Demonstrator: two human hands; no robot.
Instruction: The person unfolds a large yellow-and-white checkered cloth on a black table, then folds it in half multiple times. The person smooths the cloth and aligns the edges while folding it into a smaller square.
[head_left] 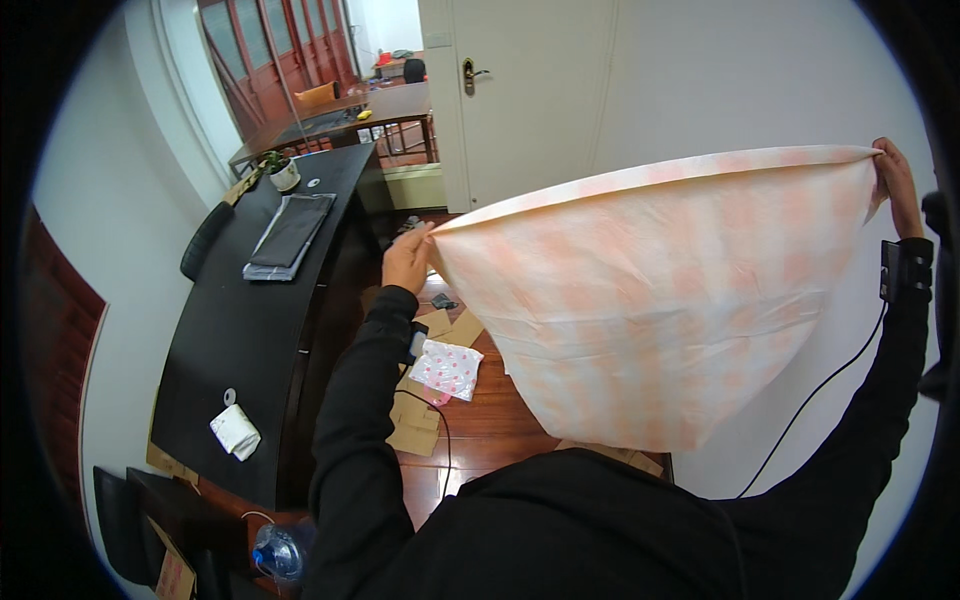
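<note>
A large pink-and-white checked cloth (650,300) hangs spread out in front of me, its top edge pulled nearly straight between my two hands. My left hand (407,260) pinches the upper left corner. Higher up at the right, my right hand (897,180) grips the other top corner, with the arm stretched far out. The lower part of the cloth hangs free, slightly creased, over the floor and in front of the white wall. Both wrists carry small dark devices with cables.
Left of me stands a long black desk (235,370) with a dark folder (295,230), a potted plant (284,174) and a folded white cloth (236,432). Flattened cardboard (412,425) and a dotted plastic bag (447,369) lie on the floor. A water bottle (280,552) is lower left; a closed door (535,100) is ahead.
</note>
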